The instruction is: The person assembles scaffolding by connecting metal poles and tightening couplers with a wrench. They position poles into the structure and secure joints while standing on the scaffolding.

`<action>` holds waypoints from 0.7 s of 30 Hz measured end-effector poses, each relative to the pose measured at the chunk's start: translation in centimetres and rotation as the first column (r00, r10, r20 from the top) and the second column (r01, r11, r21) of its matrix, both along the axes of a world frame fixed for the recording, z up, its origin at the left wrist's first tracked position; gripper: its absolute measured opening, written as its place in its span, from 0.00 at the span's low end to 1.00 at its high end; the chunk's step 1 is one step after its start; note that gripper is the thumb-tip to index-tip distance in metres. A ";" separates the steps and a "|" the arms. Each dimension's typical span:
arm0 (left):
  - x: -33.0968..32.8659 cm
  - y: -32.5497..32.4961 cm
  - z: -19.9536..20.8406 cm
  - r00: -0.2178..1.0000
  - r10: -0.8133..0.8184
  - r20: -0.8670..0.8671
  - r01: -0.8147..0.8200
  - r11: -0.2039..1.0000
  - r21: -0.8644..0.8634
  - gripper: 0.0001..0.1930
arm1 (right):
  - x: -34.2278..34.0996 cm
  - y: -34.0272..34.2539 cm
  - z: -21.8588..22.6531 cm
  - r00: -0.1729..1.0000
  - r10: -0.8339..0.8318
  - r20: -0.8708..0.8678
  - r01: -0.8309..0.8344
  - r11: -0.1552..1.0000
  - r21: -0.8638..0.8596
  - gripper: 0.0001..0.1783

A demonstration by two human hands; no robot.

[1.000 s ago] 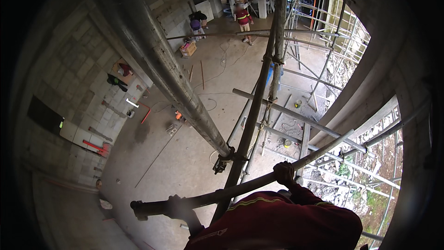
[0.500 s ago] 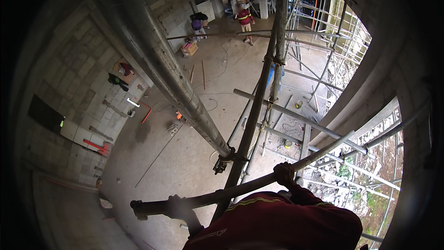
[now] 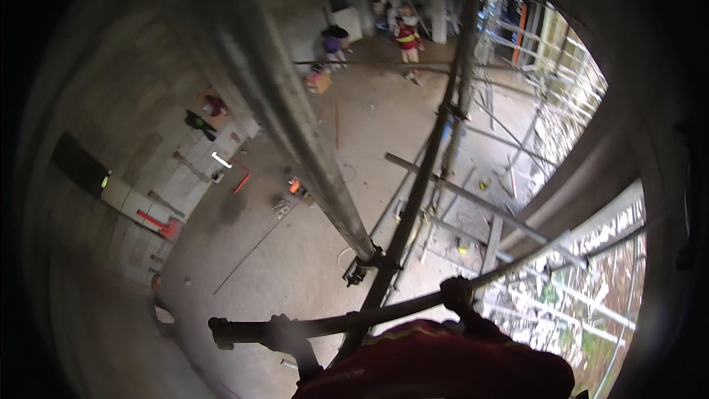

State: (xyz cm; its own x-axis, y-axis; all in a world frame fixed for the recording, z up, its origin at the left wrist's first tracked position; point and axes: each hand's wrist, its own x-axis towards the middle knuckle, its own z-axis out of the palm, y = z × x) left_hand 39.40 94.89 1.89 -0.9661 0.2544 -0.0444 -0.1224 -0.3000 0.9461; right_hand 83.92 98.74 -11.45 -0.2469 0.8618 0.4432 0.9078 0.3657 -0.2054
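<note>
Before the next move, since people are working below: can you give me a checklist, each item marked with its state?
1. Right hand closed on the pole: ok.
2. Left hand gripping it near its left end: ok.
3. Clamp tight: cannot tell, too small and dark.
4. Pole resting against the dark tube: cannot tell; they cross in view, contact unclear.
5. Worker in red and worker in purple away from the pole: ok, both far off.

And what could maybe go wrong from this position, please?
If the left hand or right hand slips, the long pole might drop toward the floor below. In this view the pole crosses several scaffold tubes; swinging it could knock one, though the gaps are hard to judge.
</note>
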 end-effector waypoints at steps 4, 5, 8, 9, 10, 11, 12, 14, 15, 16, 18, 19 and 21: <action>0.2 -0.1 -0.1 0.992 0.026 -0.124 -0.020 0.998 0.052 0.15 | -0.1 0.0 -0.5 0.973 -0.011 -0.229 -0.002 0.998 -0.060 0.07; 0.3 0.0 -0.1 0.995 0.017 -0.100 -0.009 0.997 0.079 0.14 | -0.1 0.2 -0.5 0.964 0.066 -0.256 -0.065 0.998 0.010 0.06; 0.3 -0.1 0.0 0.970 0.005 -0.243 -0.004 1.000 0.007 0.15 | -0.2 0.2 -0.1 0.958 0.044 -0.284 -0.043 0.999 0.010 0.07; 0.3 -0.1 0.0 0.980 -0.001 -0.199 0.008 0.999 0.036 0.16 | -0.2 0.2 0.2 0.960 0.067 -0.273 -0.060 0.998 0.032 0.07; 0.2 -0.3 0.1 0.990 -0.034 -0.136 0.040 0.998 0.040 0.17 | -0.3 0.1 0.5 0.957 0.043 -0.287 -0.042 0.999 0.008 0.07; 0.3 -0.2 0.0 0.996 -0.033 -0.080 0.039 0.997 0.073 0.17 | -0.3 0.0 0.8 0.970 0.018 -0.241 -0.025 0.999 -0.028 0.07; 0.3 -0.2 0.1 0.997 -0.040 -0.063 0.044 0.998 0.050 0.17 | -0.4 -0.1 1.2 0.971 0.014 -0.237 -0.022 0.999 -0.031 0.07; 0.5 0.0 0.3 0.999 0.002 -0.046 0.001 0.998 0.059 0.16 | -0.5 -0.2 1.9 0.971 0.011 -0.239 -0.019 0.999 -0.029 0.08; 0.5 0.0 0.5 0.998 -0.001 -0.058 0.003 0.999 0.049 0.16 | -0.6 -0.1 2.3 0.974 0.010 -0.226 -0.014 1.000 -0.016 0.08; 0.6 0.1 0.7 0.998 -0.015 -0.068 0.019 0.998 0.055 0.16 | -0.7 -0.1 2.6 0.974 0.015 -0.227 -0.019 1.000 -0.016 0.08; 0.7 -0.2 1.3 0.998 -0.066 -0.019 0.067 0.992 0.103 0.19 | -0.8 -0.1 3.0 0.968 0.011 -0.249 -0.015 1.000 -0.015 0.07; 0.7 -0.3 1.6 0.994 -0.103 0.038 0.096 0.984 0.153 0.23 | -0.8 -0.2 3.2 0.961 0.017 -0.277 -0.025 0.999 -0.025 0.07; 0.7 -0.9 2.0 0.986 -0.143 0.089 0.121 0.970 0.210 0.26 | -0.8 -0.5 3.2 0.970 0.013 -0.243 -0.021 0.999 -0.028 0.05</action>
State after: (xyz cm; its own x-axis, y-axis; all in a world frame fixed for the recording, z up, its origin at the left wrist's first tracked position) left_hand 40.15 94.03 3.94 -0.9163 0.3933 -0.0753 -0.2668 -0.4593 0.8473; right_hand 83.13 98.27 -8.25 -0.1498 0.8720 0.4659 0.8231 0.3711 -0.4299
